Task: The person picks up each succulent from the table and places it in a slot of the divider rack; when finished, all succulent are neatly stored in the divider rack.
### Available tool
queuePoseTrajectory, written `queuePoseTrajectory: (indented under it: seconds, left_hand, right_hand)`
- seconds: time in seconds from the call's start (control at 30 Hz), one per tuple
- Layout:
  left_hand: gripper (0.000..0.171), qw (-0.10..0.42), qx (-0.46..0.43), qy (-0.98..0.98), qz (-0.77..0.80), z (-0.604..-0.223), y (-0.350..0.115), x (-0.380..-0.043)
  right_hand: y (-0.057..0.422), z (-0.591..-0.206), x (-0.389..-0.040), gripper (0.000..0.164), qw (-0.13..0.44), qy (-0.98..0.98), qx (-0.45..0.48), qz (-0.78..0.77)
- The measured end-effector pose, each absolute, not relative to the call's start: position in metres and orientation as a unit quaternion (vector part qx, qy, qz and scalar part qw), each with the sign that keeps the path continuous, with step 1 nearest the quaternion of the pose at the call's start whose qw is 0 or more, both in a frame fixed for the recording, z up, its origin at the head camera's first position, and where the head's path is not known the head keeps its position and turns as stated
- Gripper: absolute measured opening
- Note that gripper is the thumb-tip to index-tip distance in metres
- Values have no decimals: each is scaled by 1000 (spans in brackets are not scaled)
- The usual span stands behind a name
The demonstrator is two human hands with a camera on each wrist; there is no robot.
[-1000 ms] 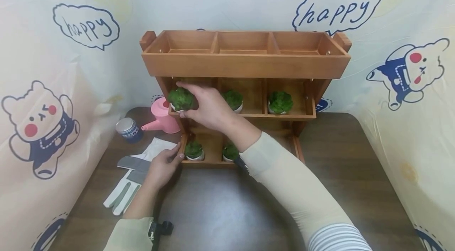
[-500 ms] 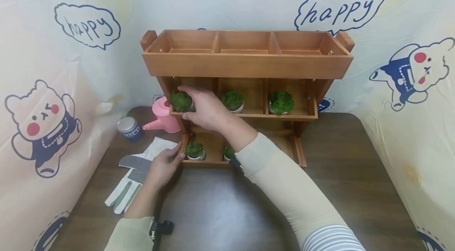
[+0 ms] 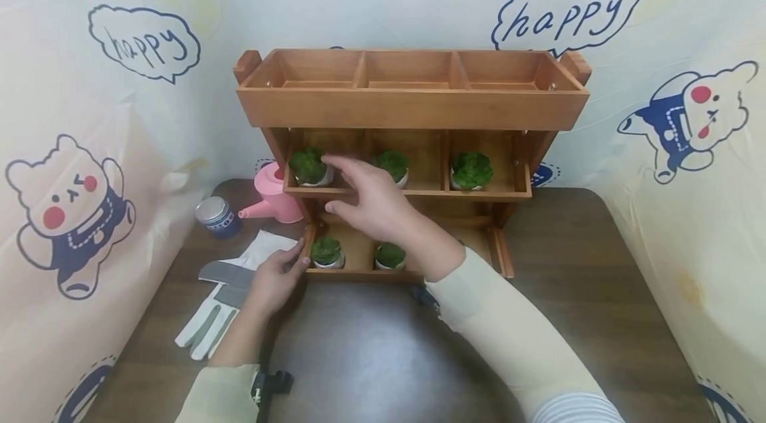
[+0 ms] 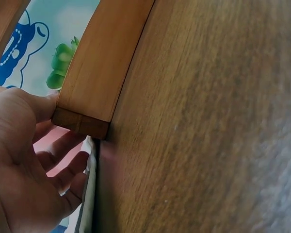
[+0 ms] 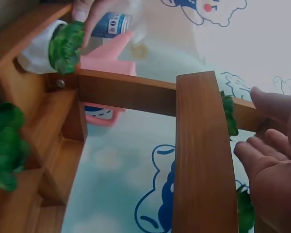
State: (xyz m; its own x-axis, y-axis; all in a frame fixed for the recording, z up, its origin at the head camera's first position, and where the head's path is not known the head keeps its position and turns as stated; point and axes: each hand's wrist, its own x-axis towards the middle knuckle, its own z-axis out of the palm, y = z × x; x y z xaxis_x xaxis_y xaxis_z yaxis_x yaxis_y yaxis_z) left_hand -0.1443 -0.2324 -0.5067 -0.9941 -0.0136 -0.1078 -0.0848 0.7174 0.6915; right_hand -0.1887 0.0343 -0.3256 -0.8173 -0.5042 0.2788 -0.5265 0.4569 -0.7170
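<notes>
A three-tier wooden plant stand [image 3: 413, 109] stands at the back of the table. My left hand [image 3: 278, 283] holds its bottom tier at the left front corner; in the left wrist view the thumb lies against the front board [image 4: 99, 63], with fingers by its end. A potted succulent [image 3: 308, 167] sits in the left compartment of the middle tier. Just right of it, my right hand [image 3: 377, 203] is held with fingers extended and nothing in them. Two more succulents, a middle one [image 3: 391, 167] and a right one [image 3: 471, 171], share that tier.
On the bottom tier are two potted plants, one left [image 3: 326, 252] and one central [image 3: 390, 255]. Left of the stand are a pink watering can [image 3: 278, 197], a blue-and-white jar [image 3: 218, 217] and work gloves [image 3: 224, 296]. Printed cloth surrounds the table [image 3: 359, 350].
My right hand has let go of the left succulent on the middle tier and drawn back to the right and downward. My left hand stays at the bottom corner.
</notes>
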Motion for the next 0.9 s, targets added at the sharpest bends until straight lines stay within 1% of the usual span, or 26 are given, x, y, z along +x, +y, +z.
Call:
queuePoseTrajectory:
  seconds: [0.13,0.37,0.53,0.77,0.9]
  left_hand:
    - [59,48,-25,927,372,-507,-233,-144]
    - [58,35,-22,926,375,-508,-235,-147]
    - [56,22,-18,928,371,-510,-235,-147]
    - [56,19,-15,936,352,-509,-236,-145]
    - [55,13,6,945,327,-505,-237,-145]
  right_hand:
    - [49,-340,-174,64,14,-809,323,491]
    - [69,-369,-155,54,38,-793,337,506]
    - [84,-388,-146,54,44,-785,339,517]
    - [110,-413,-131,55,43,-799,311,512]
    - [130,-429,-125,54,61,-803,304,509]
